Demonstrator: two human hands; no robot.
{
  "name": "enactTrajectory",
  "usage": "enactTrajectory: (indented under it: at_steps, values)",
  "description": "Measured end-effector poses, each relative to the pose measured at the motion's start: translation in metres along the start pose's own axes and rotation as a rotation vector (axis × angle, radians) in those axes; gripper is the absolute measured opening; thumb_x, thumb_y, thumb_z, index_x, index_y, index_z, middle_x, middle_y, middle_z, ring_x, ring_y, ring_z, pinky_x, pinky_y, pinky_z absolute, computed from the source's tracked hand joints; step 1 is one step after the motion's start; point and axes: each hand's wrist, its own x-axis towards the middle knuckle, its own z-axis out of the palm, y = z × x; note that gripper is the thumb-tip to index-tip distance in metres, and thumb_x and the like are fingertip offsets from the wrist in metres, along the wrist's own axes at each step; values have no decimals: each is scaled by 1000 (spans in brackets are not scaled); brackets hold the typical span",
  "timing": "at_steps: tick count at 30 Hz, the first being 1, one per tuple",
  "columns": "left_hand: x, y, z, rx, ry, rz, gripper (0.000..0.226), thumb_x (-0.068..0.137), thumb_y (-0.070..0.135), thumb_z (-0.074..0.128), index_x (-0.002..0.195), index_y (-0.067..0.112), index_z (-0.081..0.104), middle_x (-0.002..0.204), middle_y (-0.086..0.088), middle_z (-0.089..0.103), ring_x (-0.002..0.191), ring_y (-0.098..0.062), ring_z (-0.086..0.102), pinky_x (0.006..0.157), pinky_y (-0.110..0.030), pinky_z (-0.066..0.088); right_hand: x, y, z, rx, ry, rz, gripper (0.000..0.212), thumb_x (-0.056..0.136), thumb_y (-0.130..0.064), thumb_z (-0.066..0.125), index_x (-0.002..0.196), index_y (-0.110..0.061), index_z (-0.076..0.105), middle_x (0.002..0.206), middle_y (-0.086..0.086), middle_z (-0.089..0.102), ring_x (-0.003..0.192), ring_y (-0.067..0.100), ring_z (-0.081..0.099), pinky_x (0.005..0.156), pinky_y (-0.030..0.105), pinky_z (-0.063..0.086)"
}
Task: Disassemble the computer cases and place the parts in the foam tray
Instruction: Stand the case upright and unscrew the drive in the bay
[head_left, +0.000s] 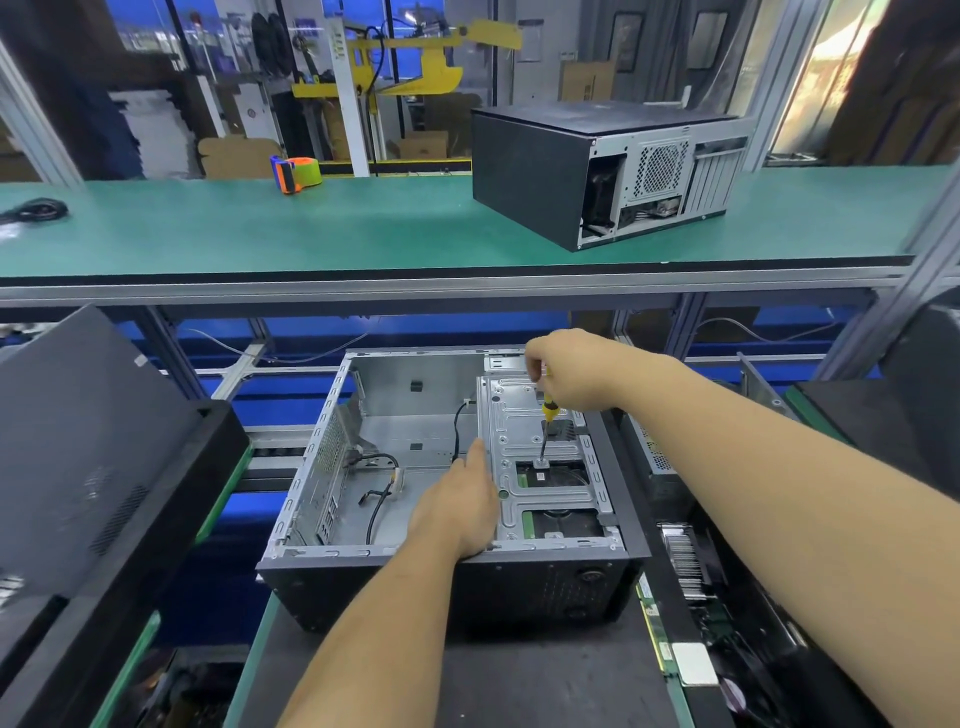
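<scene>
both forearms reach in from the bottom of the view toward the open computer case (457, 483) on the dark lower worktop (519, 675). left hand (460, 501) lies with its fingers straight against the edge of the metal drive bracket (545, 467), steadying it. right hand (569, 369) has its fingers curled round the yellow handle of a screwdriver (544, 431), whose tip sits on a screw in the bracket. by my reading this case is well along: the side panel is off and the main bay looks bare apart from loose black cables (382, 483), while the bracket and the drives under it are yet to come out. a second, closed case (597, 171) waits on the green upper shelf (260, 228), seemingly untouched. parts that may be memory and a heatsink lie at the right; i cannot tell whether that is the foam tray.
</scene>
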Motion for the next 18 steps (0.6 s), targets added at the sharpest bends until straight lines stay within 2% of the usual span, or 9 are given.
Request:
enactTrajectory:
  at_steps: [2, 4, 7, 9, 11, 14, 18]
  values:
    - [-1, 1, 0, -5, 11, -2, 59, 108, 27, 32, 162, 21, 10, 153, -12, 46, 130, -33, 53, 106, -48, 45, -1, 0, -3, 81, -43, -37, 27, 89, -3, 57, 108, -23, 55, 96, -4, 46, 80, 16, 52, 67, 31, 43]
    - [-1, 3, -1, -9, 27, -11, 57, 108, 29, 30, 161, 22, 12, 152, -11, 47, 129, -33, 53, 104, -46, 45, -2, 0, -2, 92, -87, -25, 32, 86, -2, 60, 106, -26, 53, 98, -4, 42, 77, 18, 54, 64, 32, 44]
    - [-1, 4, 0, 10, 64, -19, 47, 106, 31, 29, 152, 23, 24, 138, -10, 58, 114, -33, 59, 91, -45, 47, -2, 2, 3, -32, -60, 61, 18, 94, -30, 60, 104, -19, 50, 97, 0, 41, 77, 22, 56, 69, 36, 46]
    - [-1, 5, 1, 41, 82, -14, 42, 105, 31, 30, 147, 24, 29, 129, -9, 60, 106, -31, 60, 83, -42, 45, -2, 5, 4, -97, -17, 122, 24, 102, -37, 48, 99, -13, 49, 86, 2, 47, 70, 19, 51, 68, 36, 43]
    - [-2, 6, 1, 77, 104, 0, 46, 106, 32, 32, 151, 26, 27, 133, -7, 53, 113, -29, 55, 82, -42, 45, 0, 7, 7, -83, 39, 132, 19, 104, -29, 45, 98, -11, 49, 88, 7, 54, 70, 21, 51, 67, 37, 45]
    - [-2, 6, 0, 159, 177, 70, 53, 106, 36, 37, 157, 30, 22, 139, -2, 40, 123, -25, 43, 88, -42, 49, -1, 12, 13, 73, 130, 126, 9, 98, -18, 52, 105, -13, 51, 102, 9, 58, 84, 27, 57, 73, 40, 51]
    - [10, 14, -1, 239, 258, 276, 38, 105, 39, 45, 140, 23, 50, 136, 1, 47, 121, -21, 44, 90, -36, 44, -8, 14, 21, 325, 233, 76, 33, 91, -5, 61, 118, -21, 51, 102, 2, 58, 84, 19, 55, 70, 33, 46]
